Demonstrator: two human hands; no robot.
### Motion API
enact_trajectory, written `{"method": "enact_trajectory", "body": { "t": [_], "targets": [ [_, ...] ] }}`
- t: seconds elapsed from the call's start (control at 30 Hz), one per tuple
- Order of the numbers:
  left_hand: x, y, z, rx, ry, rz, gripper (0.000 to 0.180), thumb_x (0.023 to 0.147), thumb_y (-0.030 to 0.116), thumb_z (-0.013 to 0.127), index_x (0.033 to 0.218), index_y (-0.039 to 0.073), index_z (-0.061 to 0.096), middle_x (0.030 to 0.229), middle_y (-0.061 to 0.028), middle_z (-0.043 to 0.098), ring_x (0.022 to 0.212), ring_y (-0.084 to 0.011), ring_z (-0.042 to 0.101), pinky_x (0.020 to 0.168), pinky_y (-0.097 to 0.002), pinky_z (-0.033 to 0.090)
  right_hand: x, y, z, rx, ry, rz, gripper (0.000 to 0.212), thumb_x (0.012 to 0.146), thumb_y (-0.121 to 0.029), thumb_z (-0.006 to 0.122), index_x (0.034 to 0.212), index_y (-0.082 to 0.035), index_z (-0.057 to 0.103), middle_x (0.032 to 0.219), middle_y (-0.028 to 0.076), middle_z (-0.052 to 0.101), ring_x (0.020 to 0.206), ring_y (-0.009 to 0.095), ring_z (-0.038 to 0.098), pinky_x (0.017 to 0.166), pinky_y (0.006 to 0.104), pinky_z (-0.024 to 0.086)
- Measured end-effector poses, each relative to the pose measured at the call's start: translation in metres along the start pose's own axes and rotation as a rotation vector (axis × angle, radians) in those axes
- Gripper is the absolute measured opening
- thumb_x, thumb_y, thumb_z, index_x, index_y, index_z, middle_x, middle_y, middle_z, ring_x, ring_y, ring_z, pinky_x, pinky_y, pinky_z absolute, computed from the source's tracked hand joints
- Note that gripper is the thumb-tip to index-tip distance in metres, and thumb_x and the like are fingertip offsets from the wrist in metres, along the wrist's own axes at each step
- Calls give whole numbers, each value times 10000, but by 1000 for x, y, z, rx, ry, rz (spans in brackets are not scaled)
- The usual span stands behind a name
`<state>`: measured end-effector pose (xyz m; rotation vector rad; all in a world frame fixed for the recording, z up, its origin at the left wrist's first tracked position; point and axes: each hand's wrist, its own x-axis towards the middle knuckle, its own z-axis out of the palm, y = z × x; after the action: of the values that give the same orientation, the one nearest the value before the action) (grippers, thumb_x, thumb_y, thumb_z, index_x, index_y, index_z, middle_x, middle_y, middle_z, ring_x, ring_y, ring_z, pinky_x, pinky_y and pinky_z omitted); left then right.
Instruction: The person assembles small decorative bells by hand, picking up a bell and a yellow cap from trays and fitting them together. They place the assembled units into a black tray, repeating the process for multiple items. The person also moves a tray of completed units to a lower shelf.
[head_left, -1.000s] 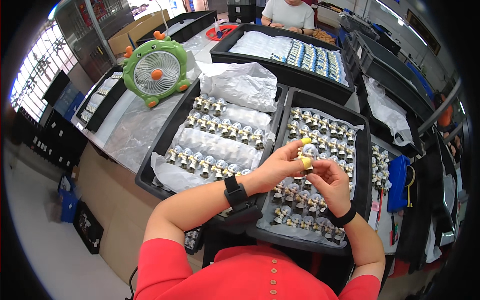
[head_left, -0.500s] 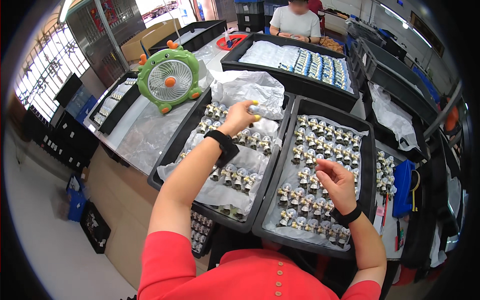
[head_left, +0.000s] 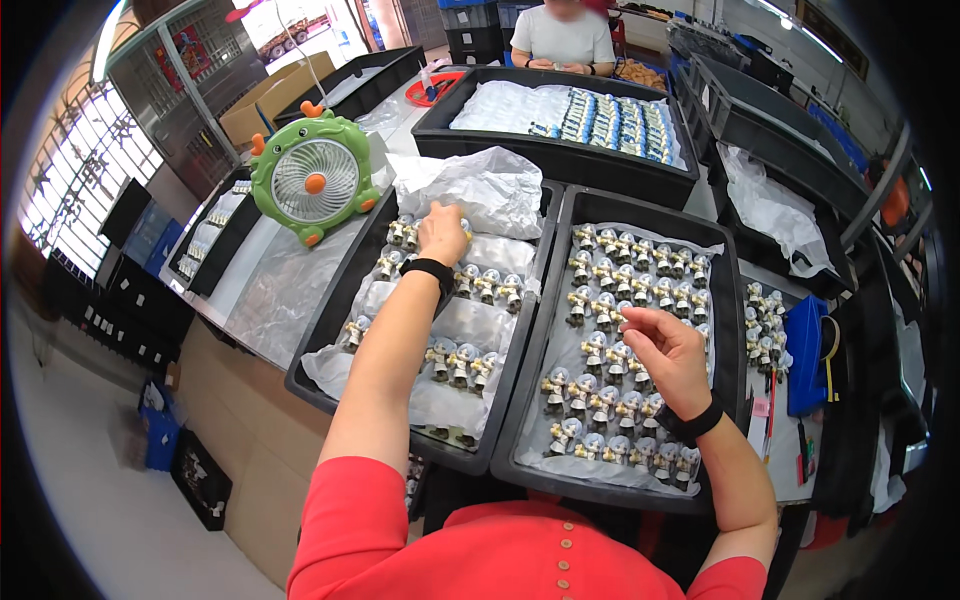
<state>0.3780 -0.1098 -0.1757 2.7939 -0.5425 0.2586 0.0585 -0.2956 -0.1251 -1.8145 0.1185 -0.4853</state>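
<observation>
My left hand [head_left: 443, 236] is lowered over the back row of the left tray [head_left: 327, 322], its fingers closed round a small figurine that they mostly hide. Beside it stand pale-haired figurines [head_left: 402, 232] in white and dark clothing, in rows separated by white padding sheets [head_left: 470, 322]. Above the right tray [head_left: 735, 345], my right hand [head_left: 672, 360] hovers with loosely curled fingers, thumb and forefinger slightly apart and nothing visible between them. Under and around it, similar figurines [head_left: 602, 402] fill several rows on white paper.
Crumpled white paper [head_left: 480, 190] lies at the left tray's far end. A green fan [head_left: 315, 180] stands to its left. Behind is a black tray [head_left: 650, 190] of blue-and-white pieces. More figurines [head_left: 765, 335] and a blue bin [head_left: 806, 355] sit at right. Another person [head_left: 562, 40] works beyond.
My left hand has moved down onto the back row of the left tray with the figurine. My right hand has stayed nearly still over the right tray. The whole view has shifted slightly.
</observation>
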Motion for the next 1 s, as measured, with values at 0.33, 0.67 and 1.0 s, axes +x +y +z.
{"method": "enact_trajectory", "body": {
  "t": [0.33,0.67,1.0],
  "targets": [
    [8,-20,12,49,84,138,305,684,99,682,984,92,624,994,-186,559,924,-365,581,798,-417,477,0,-1,6,-88,-36,20,196,817,-62,603,999,2,640,879,69,667,787,108,626,707,231,491],
    [-42,34,-52,-312,-12,204,424,735,205,697,1132,104,588,1103,-142,525,940,-256,569,788,-359,452,-14,34,27,-521,-313,-298,299,720,-147,675,984,-36,590,920,116,600,902,293,521,824,375,418],
    [-143,117,-104,-1244,-596,356,378,787,157,676,1127,21,579,950,3,584,793,-39,514,700,-191,416,-44,16,37,-772,-750,-355,244,669,-129,651,905,-80,609,910,66,543,909,245,493,780,381,372]
  ]
}}
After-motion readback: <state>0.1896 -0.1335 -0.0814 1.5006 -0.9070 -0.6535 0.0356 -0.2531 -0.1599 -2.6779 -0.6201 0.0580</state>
